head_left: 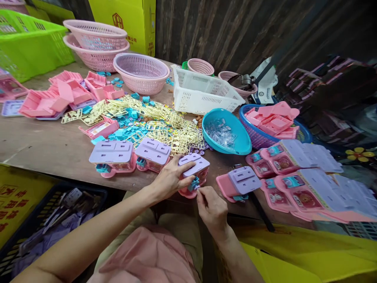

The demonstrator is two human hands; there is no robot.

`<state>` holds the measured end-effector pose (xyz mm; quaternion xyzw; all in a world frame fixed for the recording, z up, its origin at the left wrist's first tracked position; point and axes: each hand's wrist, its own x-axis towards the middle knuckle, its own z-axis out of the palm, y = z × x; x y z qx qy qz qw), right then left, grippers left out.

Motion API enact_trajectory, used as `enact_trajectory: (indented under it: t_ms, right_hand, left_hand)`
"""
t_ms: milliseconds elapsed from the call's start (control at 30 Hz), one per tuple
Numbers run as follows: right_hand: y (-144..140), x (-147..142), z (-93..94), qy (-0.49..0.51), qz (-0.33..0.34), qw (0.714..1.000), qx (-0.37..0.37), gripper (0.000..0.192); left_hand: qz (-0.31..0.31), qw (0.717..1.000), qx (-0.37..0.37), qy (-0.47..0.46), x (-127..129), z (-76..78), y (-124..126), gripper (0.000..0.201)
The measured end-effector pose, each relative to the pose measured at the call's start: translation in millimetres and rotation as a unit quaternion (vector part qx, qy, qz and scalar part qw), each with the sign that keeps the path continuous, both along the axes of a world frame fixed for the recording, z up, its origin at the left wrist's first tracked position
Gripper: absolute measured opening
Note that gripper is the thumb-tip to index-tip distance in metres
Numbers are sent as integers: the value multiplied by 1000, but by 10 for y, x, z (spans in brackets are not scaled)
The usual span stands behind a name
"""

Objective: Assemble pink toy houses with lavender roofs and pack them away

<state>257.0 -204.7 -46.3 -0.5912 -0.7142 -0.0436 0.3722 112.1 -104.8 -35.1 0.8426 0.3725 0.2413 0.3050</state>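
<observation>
My left hand (171,177) lies over a small pink toy house (203,175) with a lilac top, its fingers gripping the top and front near a blue part (193,184). At the front of this toy, my right hand (212,206) pinches a tiny pale lilac piece (196,188), mostly hidden by the fingertips, against the blue part. Two similar toys, one with a lilac top (112,152) and another (153,151), stand to the left. Right of my hands sits one more toy (244,181), beside a black bar (260,211).
Cream plastic frames (185,137) and blue pieces (119,133) lie heaped behind the toys. A turquoise bowl (246,137) holds clear parts. Finished-looking toys (306,153) stand in rows at right. Pink baskets (141,84), a white basket (203,98) and pink shells (44,102) stand further back.
</observation>
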Motion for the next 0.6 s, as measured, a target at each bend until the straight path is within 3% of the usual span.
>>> enact_trajectory:
  t_ms: [133, 367, 467, 533, 600]
  right_hand:
    - [-42, -78, -18, 210, -66, 968, -117, 18]
    - [-35, -68, -128, 106, -71, 992, -4, 14]
    - [-38, 66, -62, 139, -47, 986, -76, 18]
    - [-47, 220, 58, 176, -36, 970, -161, 22]
    - [-32, 409, 215, 208, -74, 955, -197, 21]
  left_hand:
    - [-10, 1000, 16, 15, 23, -7, -32, 45]
    - [7, 1000, 18, -8, 90, -102, -62, 45]
    - [5, 999, 22, -34, 154, -188, -106, 44]
    - [-36, 997, 43, -44, 205, -239, -153, 44]
    - [-100, 992, 72, -39, 237, -259, -190, 46]
